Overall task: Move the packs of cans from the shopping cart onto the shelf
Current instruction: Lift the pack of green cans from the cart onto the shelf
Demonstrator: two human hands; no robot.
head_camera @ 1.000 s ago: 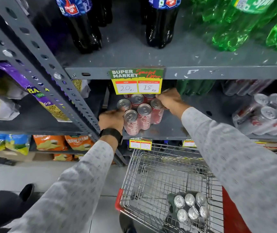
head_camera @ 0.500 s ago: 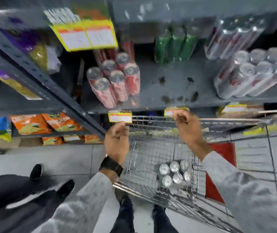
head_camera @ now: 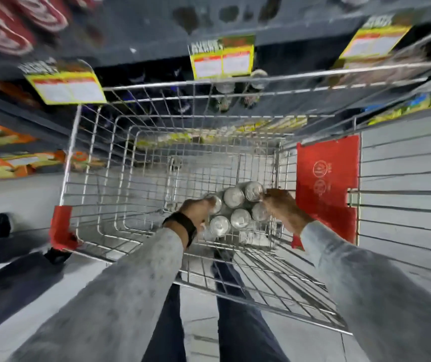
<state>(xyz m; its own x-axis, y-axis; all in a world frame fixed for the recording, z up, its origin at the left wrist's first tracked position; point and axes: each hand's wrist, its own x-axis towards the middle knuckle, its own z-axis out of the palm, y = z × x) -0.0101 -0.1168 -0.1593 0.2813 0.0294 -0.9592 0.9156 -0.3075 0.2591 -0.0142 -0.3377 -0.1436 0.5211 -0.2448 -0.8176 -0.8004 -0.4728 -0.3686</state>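
Both my hands have dropped from the cart's rim down into the basket, onto the pack of cans (head_camera: pixel 236 209) lying on the wire floor of the shopping cart (head_camera: pixel 141 163). My left hand (head_camera: pixel 196 209) presses its left side, my right hand (head_camera: pixel 283 207) its right side; whether the fingers have closed around it I cannot tell. Above, the shelf (head_camera: pixel 141 30) carries yellow price tags (head_camera: pixel 222 60).
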